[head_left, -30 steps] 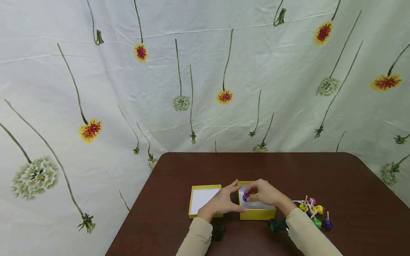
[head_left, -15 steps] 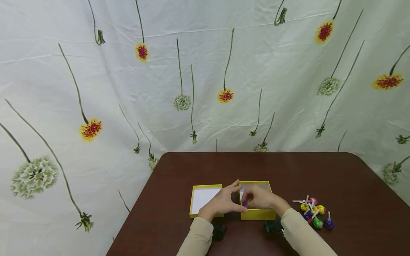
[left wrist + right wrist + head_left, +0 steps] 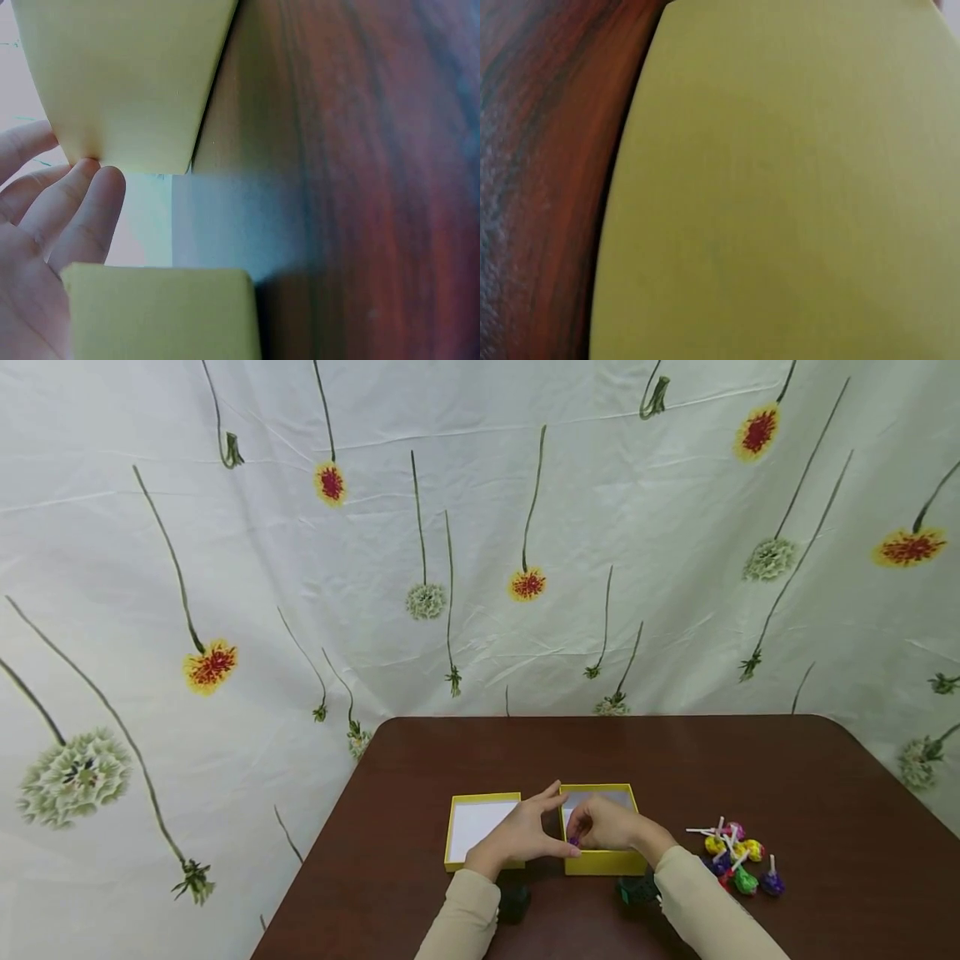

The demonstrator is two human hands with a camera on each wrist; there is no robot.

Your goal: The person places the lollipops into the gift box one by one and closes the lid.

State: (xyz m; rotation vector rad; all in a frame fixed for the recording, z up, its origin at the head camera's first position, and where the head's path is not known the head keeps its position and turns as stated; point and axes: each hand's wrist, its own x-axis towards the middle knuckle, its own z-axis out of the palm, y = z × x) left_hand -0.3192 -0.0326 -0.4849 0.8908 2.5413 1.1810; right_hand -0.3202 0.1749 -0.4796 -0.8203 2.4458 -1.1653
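Observation:
A yellow box with a pale inside stands uncovered on the table. My left hand holds its left end, thumb at the front corner and index finger at the back one. In the left wrist view, fingertips touch the edge of the box wall. Inside the box, my right hand pinches a purple-wrapped lollipop low near the front left corner; its stick is hidden. In the right wrist view the box's yellow wall fills most of the picture, and the hand is out of sight.
A shallow yellow lid, white inside, lies left of the box, partly behind the left hand. To the right, several lollipops in coloured wrappers lie piled on the dark wooden table. A flowered cloth hangs behind.
Over the last second, the right hand has lowered the purple lollipop further into the box, toward its front left corner. The left hand has stayed at the box's left end.

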